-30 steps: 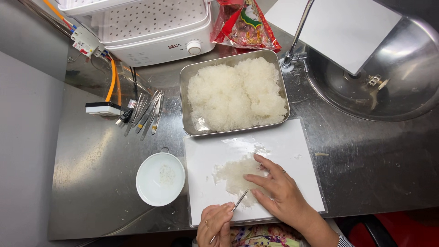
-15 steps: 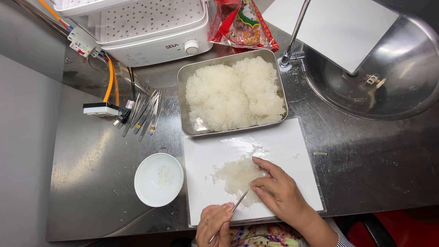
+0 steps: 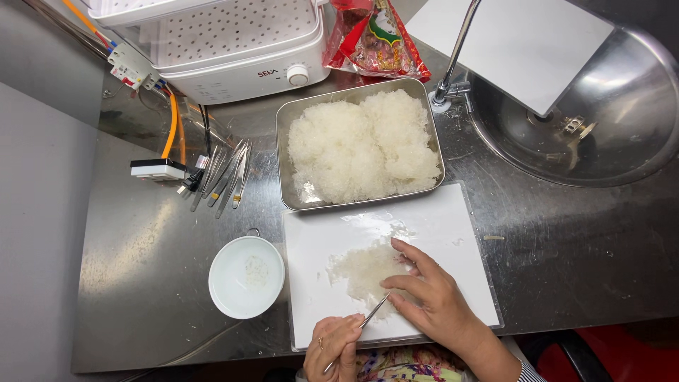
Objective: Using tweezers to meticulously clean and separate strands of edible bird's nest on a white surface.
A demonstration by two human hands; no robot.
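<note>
White and translucent, a small clump point(image 3: 366, 269) of stringy, jelly-like stuff lies near the middle of the white board point(image 3: 453, 226), which sits at the counter's front edge. The right hand point(image 3: 431, 301) lies flat on the board, fingers spread and pressing the clump's right side, grasping nothing. The left hand point(image 3: 334, 345), at the board's front edge, is closed around thin metal tweezers point(image 3: 373, 315) whose tip points up into the clump, just beside the right fingertips.

Behind the board, touching its rear edge, a steel tray point(image 3: 286, 141) holds a large heap of the same white stuff. A white bowl point(image 3: 246, 277), nearly empty, stands just left of the board. More tweezers point(image 3: 226, 177) lie toward the counter's left rear, beside a power strip point(image 3: 157, 168). A white steamer point(image 3: 240, 49) and a red packet point(image 3: 378, 39) stand along the rear edge; the sink point(image 3: 587, 134) takes the right rear corner.

Risks, as I judge them: the tweezer tip works very close to the pressing fingers, so a slip on the wet mass could prick them. The clump looks slippery and could slide under uneven pressure. The board meets the counter's front edge, so bits pushed forward could fall off.
</note>
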